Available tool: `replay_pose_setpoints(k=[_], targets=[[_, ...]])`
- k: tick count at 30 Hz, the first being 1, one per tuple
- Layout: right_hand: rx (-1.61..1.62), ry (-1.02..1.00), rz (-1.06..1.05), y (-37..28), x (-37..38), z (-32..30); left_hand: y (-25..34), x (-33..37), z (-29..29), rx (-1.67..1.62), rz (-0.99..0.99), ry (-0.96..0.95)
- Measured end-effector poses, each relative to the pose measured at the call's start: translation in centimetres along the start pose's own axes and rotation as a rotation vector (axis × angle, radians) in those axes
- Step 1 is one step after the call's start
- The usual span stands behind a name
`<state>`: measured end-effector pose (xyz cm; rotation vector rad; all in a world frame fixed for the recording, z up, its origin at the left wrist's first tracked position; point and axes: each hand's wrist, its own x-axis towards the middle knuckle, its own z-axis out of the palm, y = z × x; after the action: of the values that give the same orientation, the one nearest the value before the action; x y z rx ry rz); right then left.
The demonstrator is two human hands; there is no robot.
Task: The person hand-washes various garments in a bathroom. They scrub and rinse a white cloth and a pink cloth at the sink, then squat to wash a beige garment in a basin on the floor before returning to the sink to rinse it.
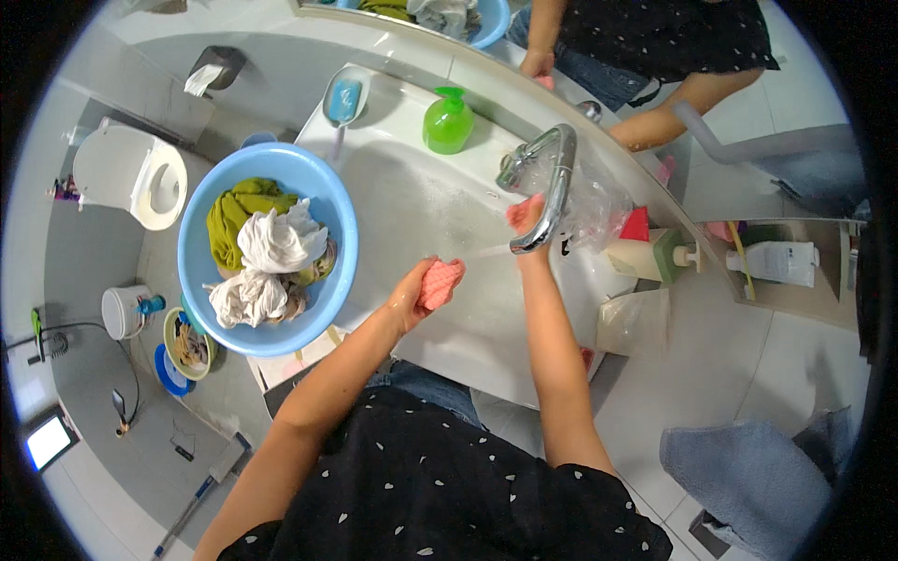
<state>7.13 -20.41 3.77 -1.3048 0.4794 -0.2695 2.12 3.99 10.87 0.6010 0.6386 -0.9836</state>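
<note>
My left hand (412, 297) is closed around a crumpled coral-pink textured cloth (440, 283) above the white sink (393, 201). Behind the arched chrome faucet (564, 173), my right hand (533, 229) is partly hidden. Coral-pink cloth (522, 214) shows in its grip too; whether the two are one piece I cannot tell. A pale streak, apparently running water, stretches from the spout toward my left hand. Suds or drops dot the basin.
Left of the sink, a blue basin (348, 234) holds white and olive cloths. A green pump bottle (448, 123) and a scoop-shaped holder (363, 82) stand along the back rim. At right are a clear plastic bag (599, 206) and a cream pump bottle (641, 257).
</note>
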Motion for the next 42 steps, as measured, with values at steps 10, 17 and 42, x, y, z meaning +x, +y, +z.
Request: replay_pose_setpoints(k=[10, 17, 42], targets=[[0.633, -0.173, 0.812, 0.4, -13.1, 5.5, -0.3, -1.4, 0.6, 0.185, 0.09, 0.124], [-0.4, -0.332, -0.236, -5.0, -17.2, 10.1, -1.2, -1.4, -0.1, 0.014, -0.083, 0.07], [-0.525, -0.084, -0.048, -3.3, -14.3, 11.4, 0.8, 0.7, 4.2, 0.804, 0.8, 0.551]])
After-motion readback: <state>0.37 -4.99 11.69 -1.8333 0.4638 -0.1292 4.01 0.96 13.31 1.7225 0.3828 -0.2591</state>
